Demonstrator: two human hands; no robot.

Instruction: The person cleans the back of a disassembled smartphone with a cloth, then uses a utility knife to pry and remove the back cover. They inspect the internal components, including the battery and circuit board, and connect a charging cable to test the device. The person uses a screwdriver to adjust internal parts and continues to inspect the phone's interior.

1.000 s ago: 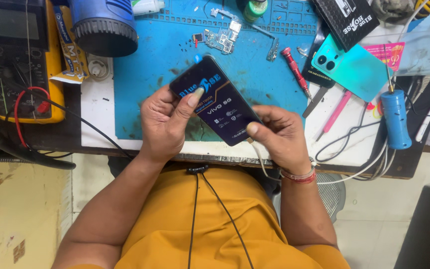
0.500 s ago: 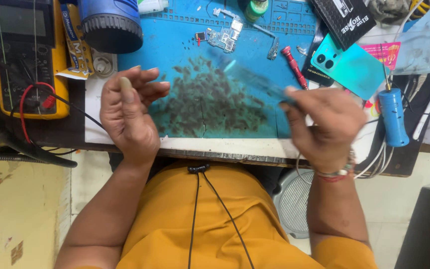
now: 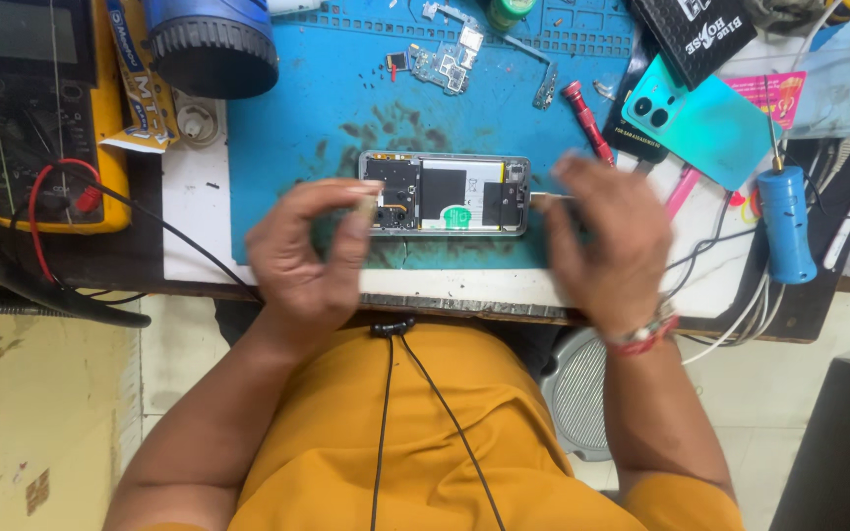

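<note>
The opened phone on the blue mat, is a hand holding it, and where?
Both hands are at the opened phone: the left hand at its left end, the right hand at its right end. Blur hides whether either truly grips it.

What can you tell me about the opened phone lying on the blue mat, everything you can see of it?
The opened phone lies flat on the blue mat, long side across the view, back cover off. A silvery frame rings it. Inside, a white battery with a green sticker fills the middle, with dark boards and shields at both ends. The left hand covers its left end, fingers pinched there; the right hand is at its right end, blurred, so actual contact cannot be told.
</note>
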